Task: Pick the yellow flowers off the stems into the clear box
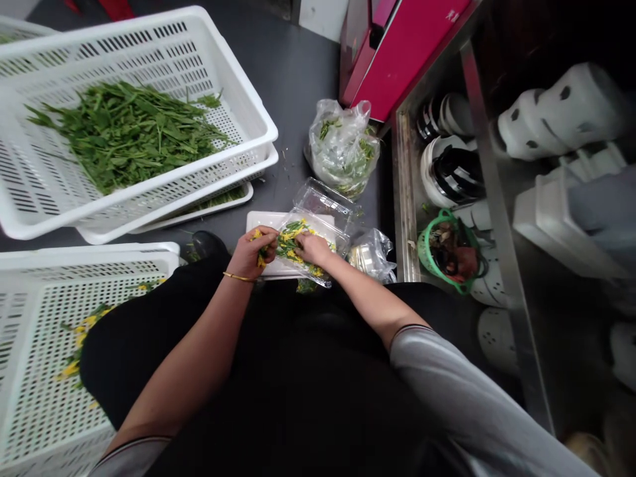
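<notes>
A clear plastic clamshell box [328, 205] lies open on a white tray-like board [255, 219] in front of me. Green stems with yellow flowers [287, 244] fill its near half. My left hand [258, 248] is closed around a small bunch of the same flowering greens [261, 260] at the box's left side. Inside the box, my right hand [315, 250] has its fingers bent down into the flowers; the fingertips are partly hidden among them.
Stacked white crates [268, 126] with leafy greens [144, 132] stand at left. Another crate [30, 331] is beside my leg. Plastic bags [342, 149] [372, 255] lie beyond and right of the box. A metal shelf [405, 199] and green basket [426, 248] border the right.
</notes>
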{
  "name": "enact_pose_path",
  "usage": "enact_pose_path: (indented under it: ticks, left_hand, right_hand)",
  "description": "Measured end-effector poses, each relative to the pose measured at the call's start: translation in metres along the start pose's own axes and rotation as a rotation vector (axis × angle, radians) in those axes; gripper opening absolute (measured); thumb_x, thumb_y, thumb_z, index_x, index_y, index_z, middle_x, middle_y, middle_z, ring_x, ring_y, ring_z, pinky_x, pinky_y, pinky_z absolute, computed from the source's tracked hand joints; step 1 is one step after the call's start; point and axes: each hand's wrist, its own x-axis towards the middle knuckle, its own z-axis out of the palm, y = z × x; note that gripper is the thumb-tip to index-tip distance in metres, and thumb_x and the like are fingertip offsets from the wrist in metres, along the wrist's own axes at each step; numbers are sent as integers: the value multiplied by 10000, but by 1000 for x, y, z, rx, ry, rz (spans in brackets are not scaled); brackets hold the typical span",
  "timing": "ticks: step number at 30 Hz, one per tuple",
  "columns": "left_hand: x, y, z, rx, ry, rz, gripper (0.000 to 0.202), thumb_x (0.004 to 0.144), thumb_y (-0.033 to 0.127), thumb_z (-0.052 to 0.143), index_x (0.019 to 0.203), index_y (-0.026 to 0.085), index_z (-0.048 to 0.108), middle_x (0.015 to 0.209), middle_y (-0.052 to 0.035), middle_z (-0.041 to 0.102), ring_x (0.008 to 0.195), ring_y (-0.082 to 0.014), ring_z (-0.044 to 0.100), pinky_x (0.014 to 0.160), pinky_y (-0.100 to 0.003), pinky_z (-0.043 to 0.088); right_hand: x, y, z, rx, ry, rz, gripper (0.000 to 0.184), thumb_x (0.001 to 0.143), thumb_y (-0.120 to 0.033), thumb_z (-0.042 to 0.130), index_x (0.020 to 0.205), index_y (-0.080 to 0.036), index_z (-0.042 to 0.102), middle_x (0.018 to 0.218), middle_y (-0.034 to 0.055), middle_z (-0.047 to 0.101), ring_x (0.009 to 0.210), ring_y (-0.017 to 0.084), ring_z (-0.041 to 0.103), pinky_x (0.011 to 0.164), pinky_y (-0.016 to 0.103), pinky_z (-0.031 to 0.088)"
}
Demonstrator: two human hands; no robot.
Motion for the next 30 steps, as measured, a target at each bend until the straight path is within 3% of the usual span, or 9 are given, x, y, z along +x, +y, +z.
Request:
enact_pose_path:
  ticks: [4,6,9,11,15,19,25,28,30]
  left_hand:
    - [4,-10,1,232,82,-29,201,616,280,702,728,136,617,490,43,477,365,-53,350,359,-191,249]
    - [3,-15,5,448,82,71,200,631,280,689,771,142,657,511,23,524,401,-84,422,403,-215,321]
    - [-2,-22,16,788,-70,353,255,653,242,677,899,177,696,798,-55,676,733,-183,609,668,-281,458]
    - [-6,-26,23,965,-202,465,265,677,221,658,938,191,699,935,-81,686,892,-223,607,807,-321,438]
    - [-10,-29,27,1156,-331,500,172,748,221,592,862,172,711,803,-93,680,784,-219,601,756,-324,426]
    - [-16,-20,26,1076,-457,511,136,767,250,589,776,181,705,721,-62,654,702,-179,577,689,-279,416]
    - [-36,10,35,964,-566,454,141,734,273,640,784,164,713,719,-57,649,667,-151,572,656,-259,423]
    - [-41,25,30,673,-458,273,176,725,280,653,812,138,712,561,-14,572,477,-94,464,490,-220,372]
    - [-39,31,22,363,-372,165,187,730,292,636,783,124,701,455,22,461,370,-58,328,380,-190,265]
  right_hand:
    - [-18,18,-23,-1,26,8,274,858,-386,494,984,-171,608,1018,95,637,839,191,592,647,255,380]
    - [-30,23,-37,-10,42,-13,238,856,-339,505,936,-149,623,945,105,655,810,193,587,643,260,362]
    - [-50,19,-56,1,46,-121,161,841,-242,525,870,-132,638,865,103,660,771,180,574,649,259,339]
    - [-63,12,-66,51,52,-180,140,834,-230,542,832,-132,642,830,90,653,746,163,559,648,252,329]
    - [-83,4,-73,285,108,-207,181,830,-275,568,716,-143,614,712,32,613,659,114,513,628,227,325]
    - [-97,6,-66,698,160,-243,247,829,-336,552,664,-152,551,590,-32,524,556,80,462,573,206,343]
    - [-104,11,-52,1358,-149,-283,300,778,-456,582,745,-170,496,437,-93,419,339,52,327,386,190,301]
    - [-96,21,-49,1361,-39,-195,299,789,-466,548,762,-174,491,430,-95,401,345,56,327,388,189,318]
    - [-87,32,-48,1106,29,-97,266,786,-416,554,721,-162,513,493,-55,480,405,63,403,451,199,366]
